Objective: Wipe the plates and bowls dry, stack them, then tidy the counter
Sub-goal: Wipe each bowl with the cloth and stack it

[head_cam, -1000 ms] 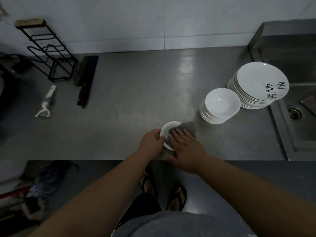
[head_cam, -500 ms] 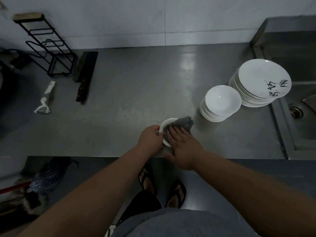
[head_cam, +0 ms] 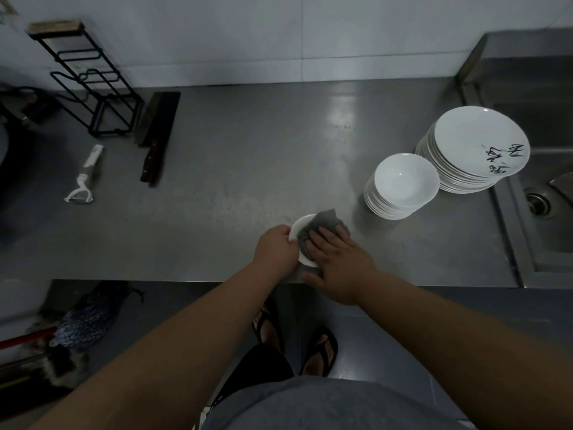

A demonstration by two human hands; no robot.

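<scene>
1. Grey shirt (head_cam: 325, 405) fills the bottom edge, with two feet in dark sandals (head_cam: 321, 349) on the floor below the arms.
2. A mop (head_cam: 83, 324) with a red handle lies on the floor at the lower left.
3. The left hand (head_cam: 274, 249) curls its fingers round the left rim of a small white dish (head_cam: 300, 226), which sits at the near edge of the steel tabletop (head_cam: 248, 169).
4. The right hand (head_cam: 339, 262) lies flat with fingers straight and together, pressing a grey cloth (head_cam: 324, 221) into the dish. The thumb is spread out toward the tabletop's edge.
5. The cloth covers most of the dish and spills over its far right rim.
6. A stack of white bowls (head_cam: 403, 181) stands to the right, beyond the dish and apart from it.
7. A taller stack of white plates (head_cam: 474, 141) stands just behind and right of the bowls. The top plate bears dark brush marks.
8. The plates overhang the sink (head_cam: 527, 274) at the right, where a drain (head_cam: 538, 203) shows.
9. Far left, a white peeler (head_cam: 83, 178) lies on the tabletop, with a cleaver (head_cam: 158, 131) beyond it.
10. A black wire rack (head_cam: 90, 85) stands beside the cleaver, against the white tiled wall (head_cam: 248, 35).
</scene>
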